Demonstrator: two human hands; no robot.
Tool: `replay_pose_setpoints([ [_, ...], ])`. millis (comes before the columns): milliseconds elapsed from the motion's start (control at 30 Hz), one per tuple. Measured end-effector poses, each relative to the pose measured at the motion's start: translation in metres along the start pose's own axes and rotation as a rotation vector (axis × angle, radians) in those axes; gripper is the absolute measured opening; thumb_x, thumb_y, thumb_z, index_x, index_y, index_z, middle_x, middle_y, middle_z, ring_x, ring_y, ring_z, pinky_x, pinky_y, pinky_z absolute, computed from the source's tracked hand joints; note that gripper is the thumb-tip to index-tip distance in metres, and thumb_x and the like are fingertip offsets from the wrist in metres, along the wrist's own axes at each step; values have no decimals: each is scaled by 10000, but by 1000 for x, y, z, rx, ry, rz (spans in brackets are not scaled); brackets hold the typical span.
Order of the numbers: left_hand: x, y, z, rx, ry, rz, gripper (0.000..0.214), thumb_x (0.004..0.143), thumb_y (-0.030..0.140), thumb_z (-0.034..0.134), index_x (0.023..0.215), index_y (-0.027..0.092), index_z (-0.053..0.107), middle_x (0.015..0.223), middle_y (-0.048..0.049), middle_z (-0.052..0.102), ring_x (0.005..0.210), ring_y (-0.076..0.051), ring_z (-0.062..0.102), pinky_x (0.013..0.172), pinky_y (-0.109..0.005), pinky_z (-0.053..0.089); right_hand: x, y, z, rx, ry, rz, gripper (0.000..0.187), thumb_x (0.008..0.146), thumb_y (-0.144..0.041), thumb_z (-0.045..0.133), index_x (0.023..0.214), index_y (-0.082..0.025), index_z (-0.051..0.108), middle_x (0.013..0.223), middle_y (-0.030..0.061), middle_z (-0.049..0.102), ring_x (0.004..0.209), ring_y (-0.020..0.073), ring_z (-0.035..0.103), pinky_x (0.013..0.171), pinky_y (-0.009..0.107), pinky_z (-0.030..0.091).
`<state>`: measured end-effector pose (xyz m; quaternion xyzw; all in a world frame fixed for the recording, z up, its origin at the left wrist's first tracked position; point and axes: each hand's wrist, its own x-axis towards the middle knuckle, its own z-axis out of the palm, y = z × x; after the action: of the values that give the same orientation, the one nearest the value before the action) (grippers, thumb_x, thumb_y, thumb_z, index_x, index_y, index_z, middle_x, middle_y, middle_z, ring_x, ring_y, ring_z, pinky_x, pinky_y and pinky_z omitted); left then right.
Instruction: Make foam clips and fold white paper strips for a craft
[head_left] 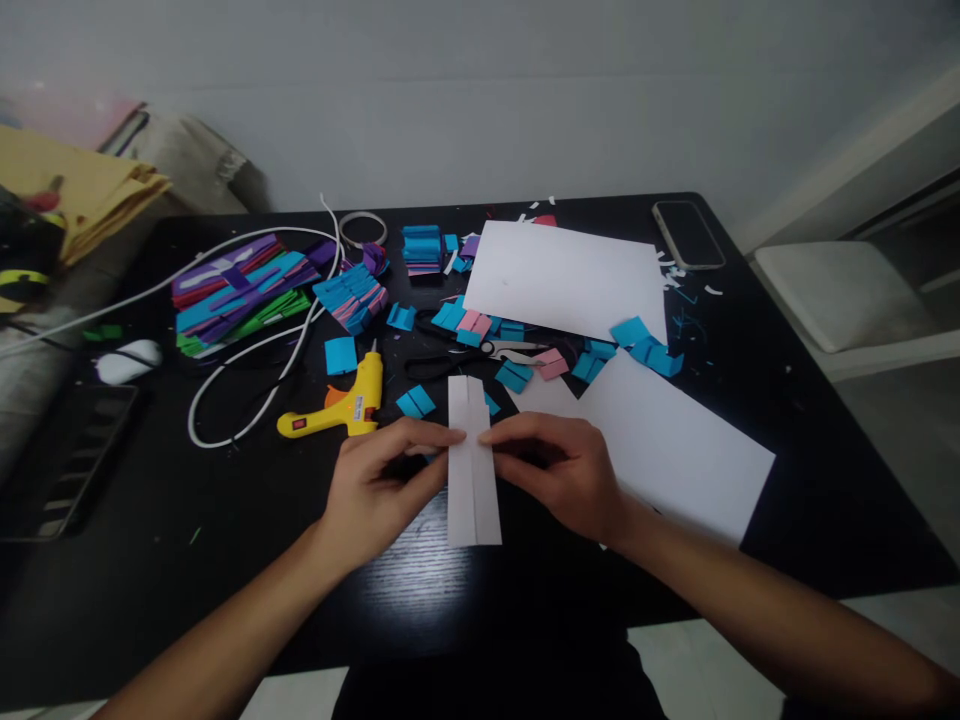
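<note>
Between my two hands is a folded white paper strip (472, 490), held upright lengthwise with a crease or seam running down it. My left hand (382, 480) pinches its left edge between thumb and fingers. On the opposite edge, my right hand (559, 465) pinches it in the same way. Just beyond the strip lie black-handled scissors (439, 367) with their blades among small folded blue and pink papers (515, 376). A yellow glue gun (337, 405) rests on its side near my left hand. White sheets (675, 440) lie by my right forearm.
The black table (300, 560) holds bundles of coloured paper strips (244, 290), a looped white cable (196, 400), a white mouse (129, 362) and a tape ring (363, 229). Another white sheet (562, 275) and a phone (688, 235) are toward the back right, near paper scraps.
</note>
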<state>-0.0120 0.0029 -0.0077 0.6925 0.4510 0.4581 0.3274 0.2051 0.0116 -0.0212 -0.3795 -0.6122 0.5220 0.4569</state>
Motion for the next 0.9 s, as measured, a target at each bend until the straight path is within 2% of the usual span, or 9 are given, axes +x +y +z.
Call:
replay_pose_setpoints([
  [267,2,-5,1,-59,-66,31,136,873,168,786,1003,206,778,953,-39,777,864,-141,733,763,-225,597,3,2,-1,-23,42,-85,159,857,-139,809,949,-268,827,952,25,784,876,158,746,781,286,603],
  [367,1,-4,4,-65,-36,-37,69,875,155,782,921,203,761,880,-17,770,783,-118,716,709,-206,577,2,1,2,-24,76,-41,111,834,-173,838,907,-252,812,924,25,786,853,164,745,776,294,607],
  [467,-1,-2,11,-167,0,-160,89,876,142,771,872,202,706,764,21,743,644,-85,674,609,-175,539,2,0,6,0,116,48,96,817,-211,855,867,-242,779,859,7,771,784,148,733,726,269,609],
  [633,-2,-2,22,-457,68,-323,347,832,147,814,1043,242,555,743,67,725,632,-88,690,606,-174,540,1,-2,9,96,164,153,192,788,-232,870,918,-239,729,827,-12,760,760,140,743,710,245,620],
  [733,-2,-3,20,-451,28,-386,483,838,191,823,1187,259,496,778,57,737,665,-111,710,617,-192,549,1,-2,7,111,124,177,148,824,-227,830,942,-232,740,859,3,764,795,147,747,739,256,623],
  [800,-1,-5,15,-390,6,-361,500,865,220,801,1261,255,498,883,16,760,770,-134,733,686,-222,573,2,-2,5,86,80,147,88,865,-208,777,950,-229,762,882,15,760,811,149,740,741,264,614],
  [900,0,-7,7,-248,-48,-248,461,882,235,787,1284,251,562,962,-8,758,857,-144,729,765,-243,576,2,-2,3,11,51,62,118,893,-170,722,969,-229,791,941,35,753,870,159,727,764,279,602],
])
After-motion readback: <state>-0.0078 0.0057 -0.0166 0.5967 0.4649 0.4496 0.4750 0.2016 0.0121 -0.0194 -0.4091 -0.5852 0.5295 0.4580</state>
